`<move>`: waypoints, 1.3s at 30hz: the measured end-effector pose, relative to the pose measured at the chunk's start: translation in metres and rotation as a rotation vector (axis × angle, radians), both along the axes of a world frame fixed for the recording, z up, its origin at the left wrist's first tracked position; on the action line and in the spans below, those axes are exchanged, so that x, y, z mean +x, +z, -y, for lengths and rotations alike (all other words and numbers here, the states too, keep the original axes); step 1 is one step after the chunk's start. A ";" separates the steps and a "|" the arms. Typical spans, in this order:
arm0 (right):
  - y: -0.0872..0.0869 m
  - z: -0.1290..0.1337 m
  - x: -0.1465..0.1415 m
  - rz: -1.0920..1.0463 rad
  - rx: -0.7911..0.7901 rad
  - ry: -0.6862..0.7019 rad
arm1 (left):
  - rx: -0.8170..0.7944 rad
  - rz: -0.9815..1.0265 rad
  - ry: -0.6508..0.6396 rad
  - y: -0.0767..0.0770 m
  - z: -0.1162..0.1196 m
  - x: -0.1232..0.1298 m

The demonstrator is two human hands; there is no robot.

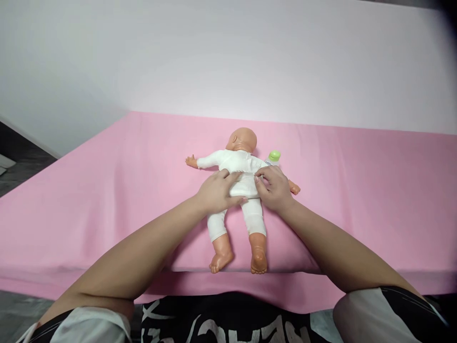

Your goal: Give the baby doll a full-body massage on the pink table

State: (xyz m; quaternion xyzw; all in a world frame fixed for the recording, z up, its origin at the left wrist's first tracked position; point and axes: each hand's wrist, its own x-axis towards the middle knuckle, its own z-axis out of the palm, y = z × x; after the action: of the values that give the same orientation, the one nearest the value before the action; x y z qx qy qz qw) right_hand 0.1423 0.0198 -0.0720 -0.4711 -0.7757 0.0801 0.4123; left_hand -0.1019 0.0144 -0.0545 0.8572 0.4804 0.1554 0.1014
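Observation:
A baby doll (237, 159) with a white cloth body lies face down, its head pointing away from me and its feet near the front edge. My left hand (218, 191) rests on the left side of its lower back, fingers apart. At the right side of the waist, my right hand (274, 188) has its thumb and fingertips pressed together at the white cloth; whether they pinch it is too small to tell. Just beyond my right hand stands a clear bottle with a green cap (274, 156), its lower part hidden by the hand.
A pink cloth (143, 157) covers the surface under the doll, with its front edge close to my body. Behind it rises a white wall (228, 62). Dark floor (28, 162) shows at the far left.

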 end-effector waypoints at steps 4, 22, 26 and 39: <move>-0.003 -0.003 0.002 0.048 -0.032 0.055 | -0.046 0.108 0.114 -0.004 -0.006 -0.004; 0.004 0.016 -0.005 0.296 -0.067 0.314 | 0.195 -0.071 -0.171 0.001 0.017 0.003; 0.006 0.019 -0.004 0.265 -0.109 0.332 | 0.154 -0.010 -0.188 0.003 0.018 0.002; -0.003 0.015 -0.013 0.230 -0.058 0.264 | 0.267 -0.063 -0.143 -0.005 0.011 0.003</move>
State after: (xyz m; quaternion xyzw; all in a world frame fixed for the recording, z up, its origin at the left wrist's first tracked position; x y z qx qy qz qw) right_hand 0.1295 0.0048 -0.0752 -0.3831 -0.8701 0.1014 0.2928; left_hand -0.0991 0.0029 -0.0599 0.8995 0.3960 0.1835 -0.0179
